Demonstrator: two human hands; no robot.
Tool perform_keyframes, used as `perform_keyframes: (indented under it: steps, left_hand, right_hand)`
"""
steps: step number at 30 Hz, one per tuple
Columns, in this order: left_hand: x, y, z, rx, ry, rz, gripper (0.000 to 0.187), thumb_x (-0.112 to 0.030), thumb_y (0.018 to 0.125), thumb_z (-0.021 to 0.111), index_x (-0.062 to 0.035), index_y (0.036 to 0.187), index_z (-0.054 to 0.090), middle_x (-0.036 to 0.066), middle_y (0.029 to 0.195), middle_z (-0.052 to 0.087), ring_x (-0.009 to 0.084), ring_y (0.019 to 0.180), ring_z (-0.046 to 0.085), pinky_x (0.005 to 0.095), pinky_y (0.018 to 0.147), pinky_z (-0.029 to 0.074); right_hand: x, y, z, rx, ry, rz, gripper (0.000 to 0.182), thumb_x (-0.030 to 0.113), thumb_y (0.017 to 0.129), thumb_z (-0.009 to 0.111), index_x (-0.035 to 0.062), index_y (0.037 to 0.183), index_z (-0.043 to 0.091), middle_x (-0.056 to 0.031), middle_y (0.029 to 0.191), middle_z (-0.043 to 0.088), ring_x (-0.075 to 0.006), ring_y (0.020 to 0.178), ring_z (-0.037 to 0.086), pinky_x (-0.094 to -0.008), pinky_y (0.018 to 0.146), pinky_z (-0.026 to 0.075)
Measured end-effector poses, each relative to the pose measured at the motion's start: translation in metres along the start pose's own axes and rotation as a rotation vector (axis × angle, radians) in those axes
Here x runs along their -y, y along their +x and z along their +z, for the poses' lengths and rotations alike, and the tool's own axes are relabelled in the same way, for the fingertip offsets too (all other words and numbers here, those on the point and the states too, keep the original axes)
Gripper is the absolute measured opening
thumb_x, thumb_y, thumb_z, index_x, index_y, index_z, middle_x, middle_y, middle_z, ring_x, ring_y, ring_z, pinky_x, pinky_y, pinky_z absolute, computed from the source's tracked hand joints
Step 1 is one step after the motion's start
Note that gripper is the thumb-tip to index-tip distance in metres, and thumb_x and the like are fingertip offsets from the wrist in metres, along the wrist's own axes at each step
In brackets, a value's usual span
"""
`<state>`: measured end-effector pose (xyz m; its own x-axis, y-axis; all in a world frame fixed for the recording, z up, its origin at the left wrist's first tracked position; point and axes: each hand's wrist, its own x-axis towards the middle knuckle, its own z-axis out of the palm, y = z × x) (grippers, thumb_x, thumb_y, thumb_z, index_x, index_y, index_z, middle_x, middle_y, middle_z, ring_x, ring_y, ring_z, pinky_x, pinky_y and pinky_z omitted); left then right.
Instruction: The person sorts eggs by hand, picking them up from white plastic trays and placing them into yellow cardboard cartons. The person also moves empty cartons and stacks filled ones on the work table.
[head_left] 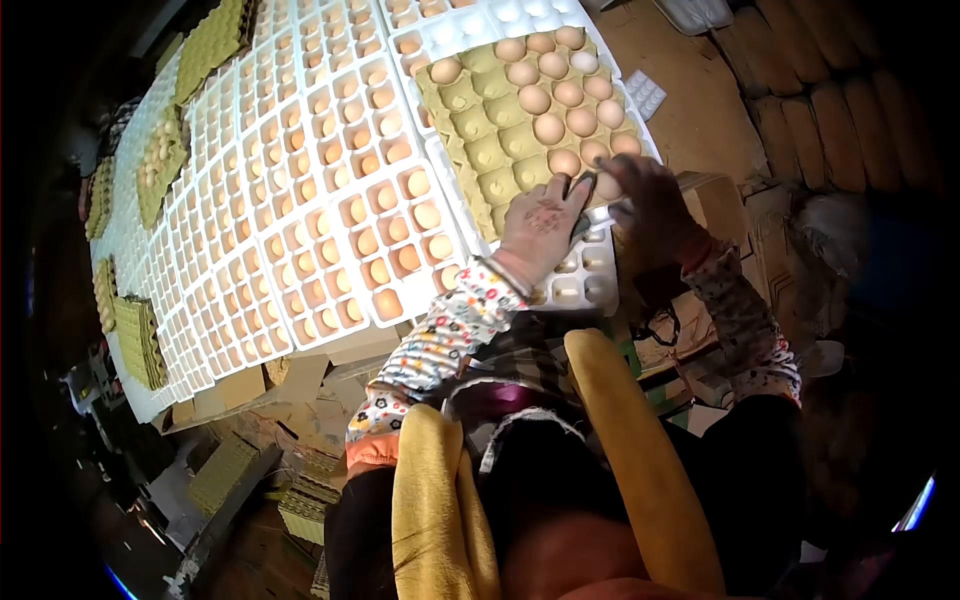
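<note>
A yellow-green pulp egg tray lies on white trays, with brown eggs in its right-hand columns, one egg at its top left and several bare cups between. Over the tray's near edge is my gloved left hand, its fingers pointing at the lowest eggs; what its fingertips hold, if anything, is hidden. Just right of it, my gloved right hand has its fingers bent around an egg at the tray's near right corner. Part of a white tray with hollow cups shows below my left hand.
Many white trays holding brown eggs cover the table to the left. Stacks of pulp trays stand at its far left edge. A small white cup sheet lies on brown cardboard. Brown sacks are piled at the right.
</note>
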<state>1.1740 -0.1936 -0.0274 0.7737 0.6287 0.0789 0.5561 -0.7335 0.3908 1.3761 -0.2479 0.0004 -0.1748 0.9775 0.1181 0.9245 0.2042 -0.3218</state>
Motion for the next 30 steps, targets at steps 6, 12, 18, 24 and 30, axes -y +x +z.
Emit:
perform_keyframes:
  steps: [6, 12, 18, 24, 30]
  left_hand:
    - [0.015, 0.013, -0.005, -0.218, -1.111, -0.488, 0.037, -0.023, 0.089, 0.058, -0.0039, 0.12, 0.058, 0.01, 0.107, 0.062, 0.0237, 0.094, 0.065, 0.036, 0.083, 0.055]
    - [0.007, 0.049, -0.015, -0.058, -0.392, -0.526, 0.038, -0.029, 0.087, 0.065, -0.0055, 0.114, 0.056, 0.017, 0.103, 0.061, 0.0293, 0.094, 0.064, 0.0385, 0.076, 0.054]
    - [-0.005, 0.041, 0.015, -0.218, 0.042, -0.397, 0.05, -0.026, 0.074, 0.072, -0.0059, 0.118, 0.055, 0.016, 0.098, 0.062, 0.0295, 0.079, 0.065, 0.0384, 0.068, 0.053]
    - [0.015, -0.141, 0.002, -0.589, -0.375, -1.199, 0.06, -0.026, 0.076, 0.077, -0.0048, 0.126, 0.051, 0.016, 0.102, 0.065, 0.0265, 0.075, 0.068, 0.0372, 0.073, 0.054]
    - [0.062, -0.198, 0.009, -0.26, -0.098, -1.236, 0.052, -0.029, 0.081, 0.071, -0.0124, 0.127, 0.053, 0.017, 0.109, 0.059, 0.0343, 0.099, 0.062, 0.0446, 0.084, 0.051]
  right_hand:
    - [-0.057, 0.017, 0.006, 0.135, 0.287, -0.142, 0.045, 0.016, 0.068, 0.077, 0.0072, 0.109, 0.061, -0.0094, 0.104, 0.059, -0.0294, 0.099, 0.057, -0.0408, 0.086, 0.046]
    - [-0.106, 0.038, 0.004, -0.042, 1.259, 0.285, 0.026, 0.015, 0.084, 0.067, -0.0011, 0.104, 0.063, -0.0072, 0.093, 0.064, -0.016, 0.083, 0.062, -0.0273, 0.075, 0.051]
    - [-0.037, 0.054, 0.031, 0.366, -0.35, -0.172, 0.053, 0.016, 0.072, 0.073, 0.0056, 0.119, 0.052, -0.013, 0.117, 0.054, -0.0309, 0.096, 0.06, -0.0406, 0.077, 0.051]
    - [-0.056, 0.076, 0.0, 0.263, 0.356, -0.153, 0.032, 0.014, 0.078, 0.066, 0.0028, 0.107, 0.058, -0.0148, 0.091, 0.062, -0.0287, 0.081, 0.061, -0.0377, 0.072, 0.049]
    - [-0.02, 0.079, -0.015, 0.427, 1.394, 0.5, 0.034, 0.023, 0.088, 0.058, 0.0021, 0.114, 0.06, -0.0089, 0.089, 0.063, -0.0175, 0.07, 0.059, -0.0287, 0.063, 0.048]
